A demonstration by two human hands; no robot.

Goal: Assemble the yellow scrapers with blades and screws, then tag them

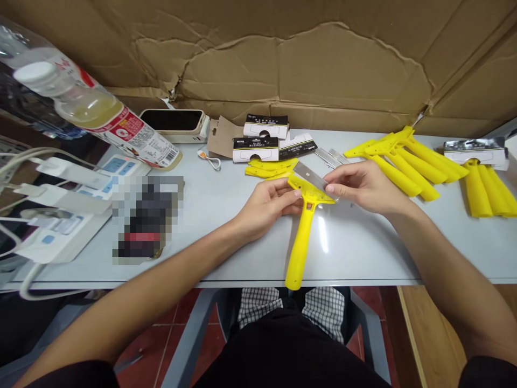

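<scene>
My left hand [269, 207] is closed on the head of a yellow scraper handle [302, 237], whose grip points down toward the table's front edge. A flat metal blade [309, 175] lies along the top of that head. The fingers of my right hand [363, 186] pinch the blade's right end. Just behind my left hand are several loose yellow plastic strips [269, 168]. More metal blades [330, 157] lie behind my right hand, partly hidden by it.
Small blade boxes [256, 150] stand at the back. Yellow scraper handles lie in a pile [407, 156] at right, with more [487, 188] beside a box. At left are a drink bottle [121, 126], a power strip [60, 231] with cables, and a phone [173, 121]. Cardboard [283, 64] walls the rear.
</scene>
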